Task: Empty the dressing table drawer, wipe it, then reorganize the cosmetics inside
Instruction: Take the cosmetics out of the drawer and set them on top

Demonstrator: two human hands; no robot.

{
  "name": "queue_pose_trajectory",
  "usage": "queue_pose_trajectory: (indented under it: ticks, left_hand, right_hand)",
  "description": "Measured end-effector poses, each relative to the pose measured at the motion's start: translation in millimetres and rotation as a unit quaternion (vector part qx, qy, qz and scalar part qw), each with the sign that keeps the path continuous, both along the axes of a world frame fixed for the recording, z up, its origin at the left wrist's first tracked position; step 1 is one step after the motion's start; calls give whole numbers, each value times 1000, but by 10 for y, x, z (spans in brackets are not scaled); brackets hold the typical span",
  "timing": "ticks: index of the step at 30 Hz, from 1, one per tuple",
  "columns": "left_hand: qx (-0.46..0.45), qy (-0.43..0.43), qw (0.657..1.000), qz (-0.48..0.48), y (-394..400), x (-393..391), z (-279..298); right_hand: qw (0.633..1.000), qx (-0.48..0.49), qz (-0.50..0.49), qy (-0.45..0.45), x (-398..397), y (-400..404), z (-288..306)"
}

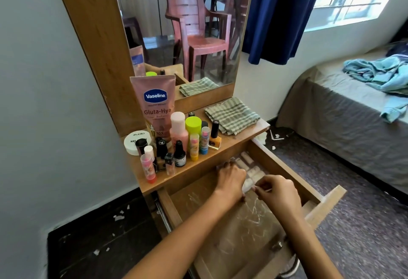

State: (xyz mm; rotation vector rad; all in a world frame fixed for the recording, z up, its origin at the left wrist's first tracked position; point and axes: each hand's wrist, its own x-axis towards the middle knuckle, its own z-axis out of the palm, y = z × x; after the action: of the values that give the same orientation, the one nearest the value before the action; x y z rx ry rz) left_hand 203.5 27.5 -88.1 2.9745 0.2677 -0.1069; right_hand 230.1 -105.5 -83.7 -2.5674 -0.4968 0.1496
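Head view. The drawer (326, 199) stands pulled out beneath the dressing table top (234, 144); its floor is bare, scuffed wood except at the far right corner, where a clear strip of small pale cosmetic pieces (249, 168) lies against the right wall. My left hand (230, 181) rests on the strip's near end, fingers curled down over it; whether it grips the strip I cannot tell. My right hand (277, 190) is nearly closed, thumb and forefinger pinching the strip's near edge, presumably to lift out this last item. The other cosmetics are grouped along the top's left and front edge: a Vaseline tube (154, 106) at the back, a white jar (134, 144) at the left, a pink bottle (178, 133), a green-capped bottle (193, 125) and an orange nail polish (214, 139), probably parked there to clear the drawer. A folded checked cloth (231, 115) waits at the top's right edge, likely for wiping. The mirror (187, 24) rises behind; a bed (344, 110) stands to the right. The drawer's right wall crowds the lift.
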Motion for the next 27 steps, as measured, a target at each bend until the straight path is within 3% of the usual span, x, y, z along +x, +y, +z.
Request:
queue_pose_trajectory:
  ticks: [7, 15, 27]
  left_hand:
    - [-31, -31, 999, -19, 57, -17, 4]
    - [18, -192, 973, -127, -22, -162, 48]
    - [9, -286, 944, -163, 243, -249, 100]
  right_hand:
    - [1000, 9, -14, 8, 0, -18, -18]
    - [999, 21, -12, -34, -54, -88, 60]
    - [943, -27, 237, -233, 152, 6, 152]
